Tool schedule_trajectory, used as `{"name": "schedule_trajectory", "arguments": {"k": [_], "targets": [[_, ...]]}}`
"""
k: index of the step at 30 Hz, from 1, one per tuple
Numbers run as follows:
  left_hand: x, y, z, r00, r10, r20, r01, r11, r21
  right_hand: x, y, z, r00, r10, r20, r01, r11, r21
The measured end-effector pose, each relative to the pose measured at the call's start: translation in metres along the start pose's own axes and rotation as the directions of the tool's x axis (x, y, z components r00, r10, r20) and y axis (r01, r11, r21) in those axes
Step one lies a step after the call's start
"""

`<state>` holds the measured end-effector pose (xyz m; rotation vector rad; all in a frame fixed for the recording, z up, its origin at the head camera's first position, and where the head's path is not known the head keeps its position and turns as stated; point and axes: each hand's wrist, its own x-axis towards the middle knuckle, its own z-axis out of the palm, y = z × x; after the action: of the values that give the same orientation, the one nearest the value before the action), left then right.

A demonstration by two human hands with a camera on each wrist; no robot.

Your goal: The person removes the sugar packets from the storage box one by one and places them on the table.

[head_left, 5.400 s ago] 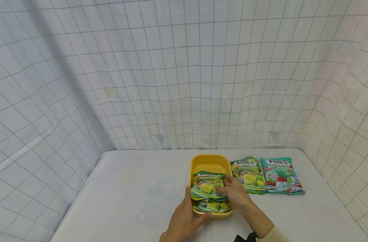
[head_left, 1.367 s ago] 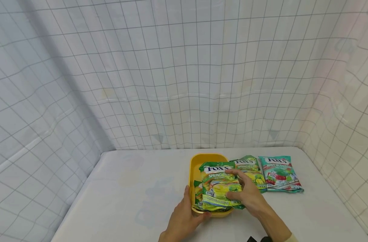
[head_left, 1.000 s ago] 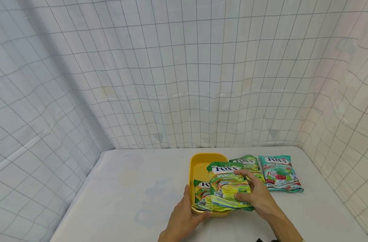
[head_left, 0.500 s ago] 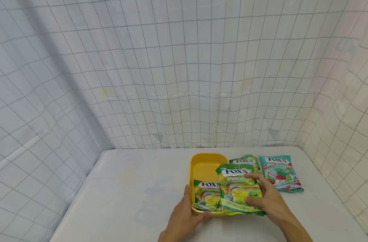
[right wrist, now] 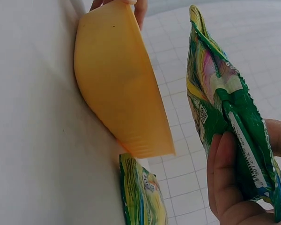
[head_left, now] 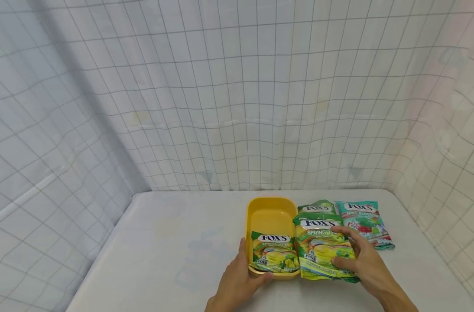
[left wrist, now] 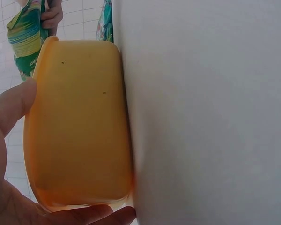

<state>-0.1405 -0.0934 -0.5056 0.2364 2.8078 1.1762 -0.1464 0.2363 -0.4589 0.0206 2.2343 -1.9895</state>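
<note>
My left hand grips the near left corner of a yellow plastic tub; in the left wrist view its thumb lies at the rim. Inside the tub's near half lies a green FOX'S Spring Tea candy bag. My right hand pinches a second Spring Tea candy bag by its right side, just right of the tub. In the right wrist view this held candy bag is up off the table, its back seam showing, with fingers wrapped behind it.
A third Spring Tea bag lies on the table right of the tub, mostly hidden behind the held one. Beside it lies a teal FOX'S Mint Blossom candy bag. White cloth covers the table, with gridded curtains around it.
The right hand has lifted the Spring Tea bag out of the tub and carried it rightward, uncovering the bag beneath. The left hand has stayed on the tub's corner.
</note>
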Motion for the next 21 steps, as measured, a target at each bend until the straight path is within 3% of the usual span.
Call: {"name": "schedule_trajectory", "arguments": {"k": [6, 17, 21], "targets": [[0.000, -0.002, 0.000, 0.999, 0.033, -0.003, -0.033, 0.999, -0.002, -0.003, 0.008, -0.013, 1.000, 0.018, -0.018, -0.018, 1.000, -0.013], [0.000, 0.001, -0.001, 1.000, 0.007, 0.011, -0.006, 1.000, -0.010, -0.009, 0.022, -0.028, 0.999, 0.039, -0.023, -0.039, 0.999, -0.005], [0.000, 0.001, -0.001, 1.000, 0.003, 0.011, -0.002, 1.000, -0.012, -0.011, 0.027, -0.032, 0.997, 0.081, -0.015, -0.081, 0.997, -0.007]]}}
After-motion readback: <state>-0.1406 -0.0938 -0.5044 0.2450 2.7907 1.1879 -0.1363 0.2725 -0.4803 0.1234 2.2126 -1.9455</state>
